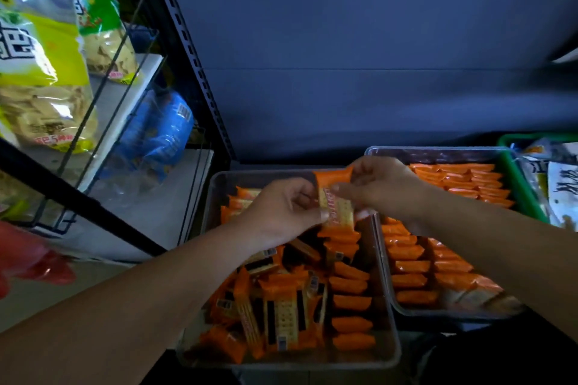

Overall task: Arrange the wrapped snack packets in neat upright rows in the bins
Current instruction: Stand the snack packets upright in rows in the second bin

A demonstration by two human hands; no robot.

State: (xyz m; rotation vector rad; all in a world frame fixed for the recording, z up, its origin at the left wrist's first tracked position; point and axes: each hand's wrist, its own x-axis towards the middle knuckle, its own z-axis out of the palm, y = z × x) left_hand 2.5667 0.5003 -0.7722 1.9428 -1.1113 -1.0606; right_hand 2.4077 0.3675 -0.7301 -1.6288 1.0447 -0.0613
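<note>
Orange-wrapped rectangular cracker packet (336, 206) aloft over clear plastic bin (237, 173), long axis 12-to-6. Pinched at 9 o'clock by left hand (281, 212), at 3 by right hand (381, 191), both equally near. Upright orange row (350, 300) directly at 6, along bin's 3 o'clock wall; loose packet pile (278, 316) at 7.

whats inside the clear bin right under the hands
The clear bin holds orange snack packets: an upright row along its right side and a jumbled pile on the left. The left hand and right hand, both pinching one packet, cover the bin's far middle.
</note>
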